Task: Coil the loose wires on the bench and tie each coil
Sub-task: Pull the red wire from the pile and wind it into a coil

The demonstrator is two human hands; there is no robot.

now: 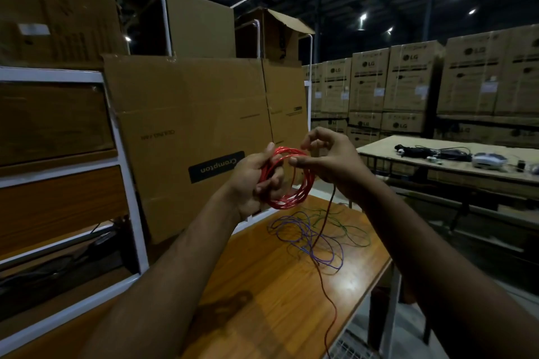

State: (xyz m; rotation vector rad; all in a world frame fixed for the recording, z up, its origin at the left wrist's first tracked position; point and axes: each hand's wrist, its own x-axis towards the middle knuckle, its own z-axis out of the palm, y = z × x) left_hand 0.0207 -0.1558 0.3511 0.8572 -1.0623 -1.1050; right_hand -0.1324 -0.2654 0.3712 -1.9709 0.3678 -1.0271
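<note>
Left hand (pixel 250 181) grip curled around red wire coil (pixel 287 179)

red wire coil (pixel 287 181) upright in left-hand grip, tail dangling below; purple wire (pixel 303 237), green wire (pixel 354 232) loose, tangled underneath

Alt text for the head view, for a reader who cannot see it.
A person's left hand grips a red wire coil above a wooden bench while the right hand guides its loose tail. Purple wire and green wire lie tangled on the bench, cardboard boxes behind.
</note>
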